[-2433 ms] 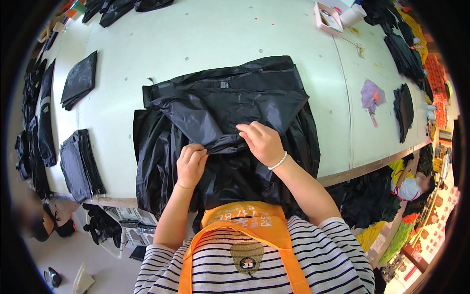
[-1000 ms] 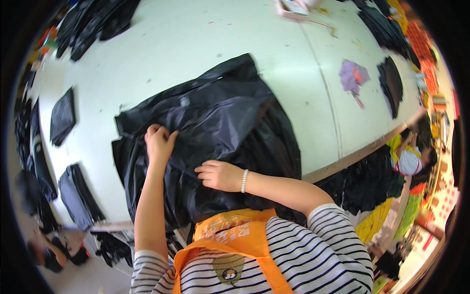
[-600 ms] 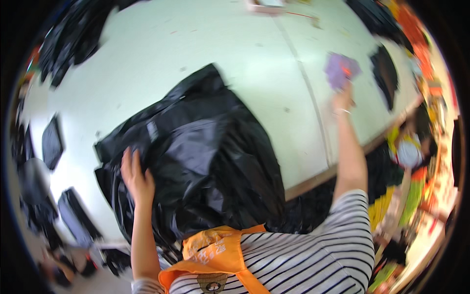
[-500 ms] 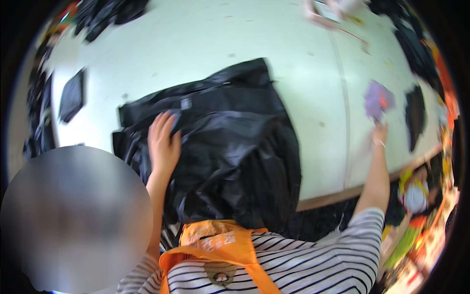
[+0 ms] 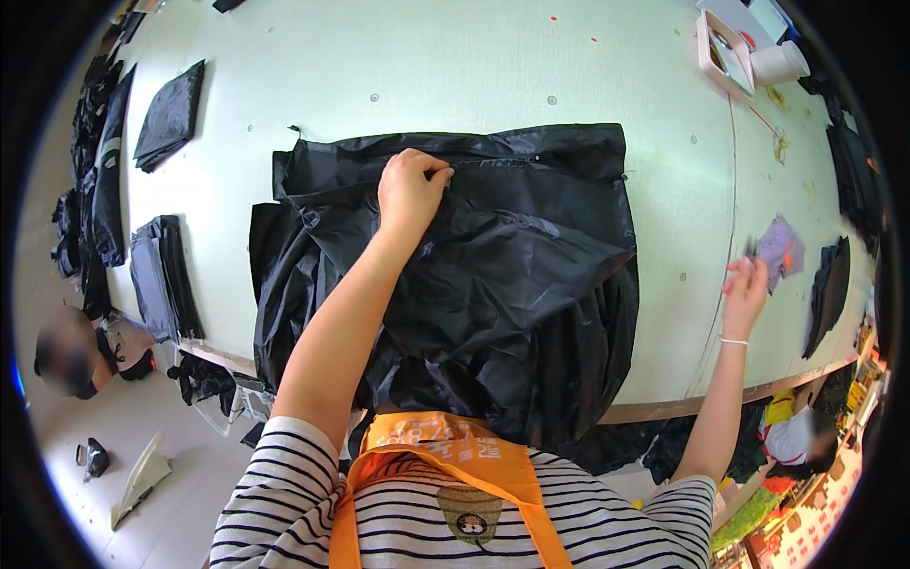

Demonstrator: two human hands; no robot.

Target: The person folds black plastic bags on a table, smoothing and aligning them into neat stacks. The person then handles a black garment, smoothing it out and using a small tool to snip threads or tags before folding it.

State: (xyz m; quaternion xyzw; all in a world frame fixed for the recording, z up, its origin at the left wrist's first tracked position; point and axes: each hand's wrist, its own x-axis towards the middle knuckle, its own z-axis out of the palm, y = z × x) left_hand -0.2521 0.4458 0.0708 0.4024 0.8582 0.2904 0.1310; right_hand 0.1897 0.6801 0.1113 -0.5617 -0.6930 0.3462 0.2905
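My left hand [image 5: 409,190] is closed in a fist on a fold of the black jacket [image 5: 474,275], pinching the cloth up near its far hem, where a zip line seems to run. The jacket lies spread across the middle of the table [image 5: 474,66], its lower part spilling over the near edge toward my apron. My right hand [image 5: 746,289] is out by the table's right side with fingers loosely spread and holding nothing that I can make out, its tips just beside a small purple piece of cloth [image 5: 782,248]. To do this well, I judge I should keep the left grip firm and low so the slippery cloth stays flat and does not drag toward me, and take the purple piece cleanly by one edge without disturbing the dark folded piece [image 5: 827,289] next to it. As for packages and labels: at the far right corner stands a shallow pinkish tray [image 5: 722,47] with a white cup-like roll [image 5: 779,63] beside it; the print there is too small to tell. Folded black garments [image 5: 169,114] lie along the left edge, another stack [image 5: 163,275] at the near left corner. My orange apron [image 5: 445,465] bears pale lettering and a small round badge.
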